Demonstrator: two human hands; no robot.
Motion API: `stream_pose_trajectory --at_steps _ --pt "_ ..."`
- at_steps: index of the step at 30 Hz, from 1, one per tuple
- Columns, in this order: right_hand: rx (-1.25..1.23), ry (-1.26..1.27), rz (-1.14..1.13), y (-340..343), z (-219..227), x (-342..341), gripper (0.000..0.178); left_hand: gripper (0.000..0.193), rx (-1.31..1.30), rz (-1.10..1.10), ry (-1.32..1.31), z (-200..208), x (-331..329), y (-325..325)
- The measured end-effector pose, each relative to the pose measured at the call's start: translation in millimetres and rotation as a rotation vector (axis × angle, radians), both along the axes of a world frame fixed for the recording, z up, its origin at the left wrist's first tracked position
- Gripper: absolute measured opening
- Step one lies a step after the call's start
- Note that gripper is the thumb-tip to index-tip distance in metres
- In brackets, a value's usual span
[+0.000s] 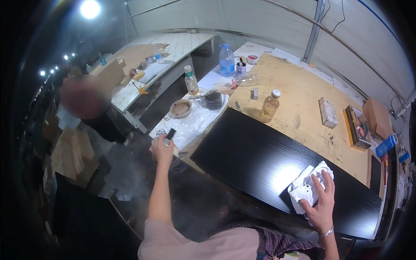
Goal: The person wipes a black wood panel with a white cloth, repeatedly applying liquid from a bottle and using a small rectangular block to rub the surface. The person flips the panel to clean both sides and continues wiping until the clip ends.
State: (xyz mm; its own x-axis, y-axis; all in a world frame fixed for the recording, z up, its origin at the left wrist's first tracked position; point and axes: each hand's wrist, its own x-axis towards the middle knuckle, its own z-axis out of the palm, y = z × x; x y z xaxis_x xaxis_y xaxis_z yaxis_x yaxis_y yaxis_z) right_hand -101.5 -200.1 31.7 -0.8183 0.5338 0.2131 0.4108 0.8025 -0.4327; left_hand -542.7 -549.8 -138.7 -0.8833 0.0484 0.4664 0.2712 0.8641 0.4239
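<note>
A black wood-grain panel (247, 151) lies flat across the near side of the table, its surface shining under the light. On its right part, my right hand (321, 203) is bent over a crumpled white cloth (303, 184), thumb and fingers apart around it. To the left, near the table's corner, my left hand (162, 151) grips a small black block (171, 134) between thumb and fingers. Beyond that hand are a round brown bowl (180, 108) and a dark tub (213, 100) on clear plastic sheeting (195, 125). A bucket (177, 166) shows partly below the corner.
Behind the panel stands a white-capped bottle of brownish liquid (270, 106). Farther back are a large blue-tinted jug (226, 60) and a green-capped bottle (190, 81). A white block (328, 112) and an open box (357, 128) sit at right. Another person (86, 99) stands at left beside a second table (182, 52).
</note>
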Motion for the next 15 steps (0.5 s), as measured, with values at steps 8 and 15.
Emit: stream_pose_trajectory --at_steps 8,15 --pt "0.173 -0.059 0.223 -43 -1 -62 0.07 0.059 -0.008 -0.011 -0.195 -80 -57 47" --pt "0.302 -0.109 0.179 -29 -19 32 0.076 0.038 0.392 -0.326 -0.007 29 -57 32"
